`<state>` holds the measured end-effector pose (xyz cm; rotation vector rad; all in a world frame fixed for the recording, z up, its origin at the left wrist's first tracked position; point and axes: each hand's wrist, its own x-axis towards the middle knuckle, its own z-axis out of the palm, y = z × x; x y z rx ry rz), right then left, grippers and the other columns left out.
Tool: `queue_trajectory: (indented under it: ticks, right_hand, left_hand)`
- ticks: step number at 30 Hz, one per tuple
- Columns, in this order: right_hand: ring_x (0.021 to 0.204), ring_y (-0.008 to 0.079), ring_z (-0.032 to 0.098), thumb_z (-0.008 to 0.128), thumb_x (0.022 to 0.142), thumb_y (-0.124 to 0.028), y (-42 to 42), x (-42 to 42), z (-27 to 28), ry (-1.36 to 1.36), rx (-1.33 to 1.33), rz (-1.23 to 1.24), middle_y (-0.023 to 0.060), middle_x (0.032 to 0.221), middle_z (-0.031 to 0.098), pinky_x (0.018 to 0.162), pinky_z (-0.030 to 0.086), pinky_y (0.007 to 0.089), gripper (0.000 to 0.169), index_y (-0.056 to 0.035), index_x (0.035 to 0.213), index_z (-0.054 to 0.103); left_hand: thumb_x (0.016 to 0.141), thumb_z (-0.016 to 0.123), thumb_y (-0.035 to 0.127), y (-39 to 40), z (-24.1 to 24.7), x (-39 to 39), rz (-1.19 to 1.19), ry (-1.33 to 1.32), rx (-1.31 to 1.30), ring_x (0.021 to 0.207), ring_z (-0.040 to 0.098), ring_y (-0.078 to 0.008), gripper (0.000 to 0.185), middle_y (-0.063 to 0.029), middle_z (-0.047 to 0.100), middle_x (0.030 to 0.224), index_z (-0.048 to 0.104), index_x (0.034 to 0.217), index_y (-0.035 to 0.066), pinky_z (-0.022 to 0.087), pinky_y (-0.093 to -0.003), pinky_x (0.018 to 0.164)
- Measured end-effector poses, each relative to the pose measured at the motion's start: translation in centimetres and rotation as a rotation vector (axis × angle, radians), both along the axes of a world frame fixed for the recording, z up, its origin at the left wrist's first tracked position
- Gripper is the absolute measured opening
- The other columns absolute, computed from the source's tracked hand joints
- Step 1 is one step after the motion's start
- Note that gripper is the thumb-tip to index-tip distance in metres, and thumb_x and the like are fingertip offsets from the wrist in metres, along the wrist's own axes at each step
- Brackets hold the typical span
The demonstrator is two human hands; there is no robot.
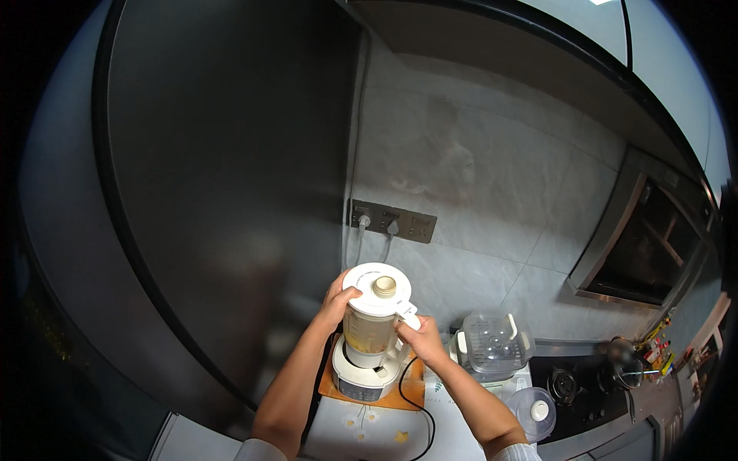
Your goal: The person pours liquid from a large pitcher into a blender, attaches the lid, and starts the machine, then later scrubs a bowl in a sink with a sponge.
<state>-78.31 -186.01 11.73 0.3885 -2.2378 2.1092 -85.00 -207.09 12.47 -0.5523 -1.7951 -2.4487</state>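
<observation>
A blender jug of clear material, with pale yellowish pieces in its lower part, is at the white blender base. I cannot tell whether it is fully seated there. On top sits a white lid with a small round cream cap. My left hand holds the lid's left rim and the jug's upper side, thumb on top. My right hand grips the jug's handle, just below the lid's tab. An orange board lies under the base, and a black cord curves past it on the right.
Behind stands a tiled wall with a socket strip holding two plugs. A tall dark panel rises at left. To the right are a clear plastic container, a round clear lid, and a black gas hob below a range hood.
</observation>
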Motion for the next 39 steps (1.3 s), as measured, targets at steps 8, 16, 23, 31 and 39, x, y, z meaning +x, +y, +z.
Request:
queue_trajectory:
  ticks: [8,16,23,31,39]
  right_hand:
    - [0.055,0.0041,0.046,0.064,0.087,-0.012,-0.9,-0.6,-0.2,0.001,0.020,-0.002,-0.0035,0.063,0.055,0.050,0.035,0.0234,0.020,-0.0034,0.069,0.060]
    - [0.054,0.0043,0.046,0.064,0.088,-0.011,-1.4,-0.2,-0.8,-0.013,0.047,-0.026,-0.0030,0.062,0.055,0.049,0.035,0.0235,0.021,-0.0033,0.069,0.061]
    - [0.055,0.0044,0.048,0.065,0.088,-0.013,-0.6,-0.5,-3.4,-0.036,0.046,-0.036,-0.0027,0.062,0.056,0.050,0.037,0.0230,0.020,-0.0032,0.070,0.062]
    - [0.055,0.0048,0.049,0.065,0.088,-0.016,-0.8,-0.5,-3.5,-0.086,0.015,-0.044,-0.0024,0.062,0.057,0.051,0.038,0.0228,0.021,-0.0037,0.071,0.063]
    - [0.056,0.0043,0.050,0.066,0.088,-0.017,-1.7,0.3,-3.0,-0.054,0.101,-0.072,-0.0028,0.063,0.058,0.051,0.038,0.0235,0.024,-0.0029,0.069,0.062]
  left_hand:
    - [0.074,0.054,0.017,-0.9,-0.9,-0.9,0.031,-0.008,0.024,0.107,0.055,-0.0204,0.053,-0.0126,0.061,0.113,0.053,0.123,-0.004,0.040,-0.0300,0.096]
    - [0.074,0.054,0.018,-1.0,-1.1,-1.3,0.029,-0.032,-0.003,0.104,0.057,-0.0203,0.052,-0.0121,0.062,0.110,0.055,0.121,-0.004,0.042,-0.0293,0.093]
    - [0.073,0.053,0.017,-0.3,-2.6,-0.9,0.062,-0.051,-0.062,0.103,0.058,-0.0205,0.051,-0.0119,0.063,0.110,0.056,0.120,-0.003,0.043,-0.0295,0.092]
    - [0.075,0.054,0.015,-0.1,-4.0,-1.6,0.053,-0.052,-0.061,0.103,0.058,-0.0203,0.049,-0.0129,0.063,0.109,0.055,0.120,-0.004,0.043,-0.0294,0.091]
    - [0.076,0.054,0.015,-0.5,-4.1,-1.7,0.065,-0.061,-0.019,0.105,0.058,-0.0212,0.053,-0.0140,0.063,0.113,0.054,0.124,-0.005,0.043,-0.0295,0.093]
